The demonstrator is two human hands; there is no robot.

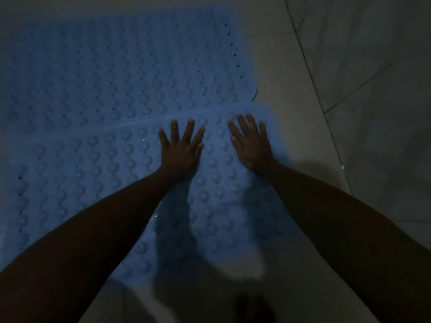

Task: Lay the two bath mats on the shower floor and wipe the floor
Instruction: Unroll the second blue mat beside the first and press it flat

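Two blue bath mats with rows of round suction cups lie on the pale shower floor (291,78) in dim light. The far mat (116,71) fills the upper left. The near mat (93,178) lies in front of it, and its far edge overlaps the far mat's near edge. My left hand (180,150) rests flat with spread fingers on the near mat close to that seam. My right hand (251,145) lies flat beside it, near the mat's far right corner. Neither hand holds anything.
A tiled wall (377,66) rises on the right, meeting the floor along a dark grout line. Bare pale floor shows to the right of the mats and at the bottom centre, where shadows of my arms fall.
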